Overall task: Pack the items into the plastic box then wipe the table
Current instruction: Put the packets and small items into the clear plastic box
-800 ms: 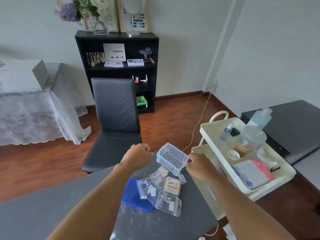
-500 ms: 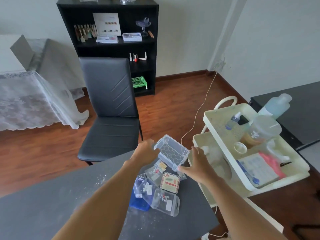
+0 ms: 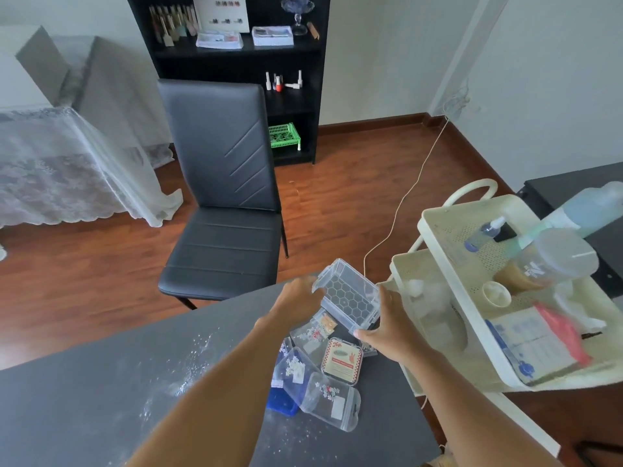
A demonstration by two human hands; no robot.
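Plastic box [image 3: 349, 295] sits tilted between your two hands above the far right corner of the bench [image 3: 101, 382], its long axis running from far left to near right and its honeycomb-patterned face turned toward you. Your left hand [image 3: 296, 299] grips the far left end, fingers curled over the edge; your right hand [image 3: 392, 326] clasps the near right end, fingers wrapped on the corner. Below it lie clear packets [image 3: 318, 390] and a checkered tin [image 3: 342, 360] whose label writing is too small to read. White powder [image 3: 192, 362] dusts the bench.
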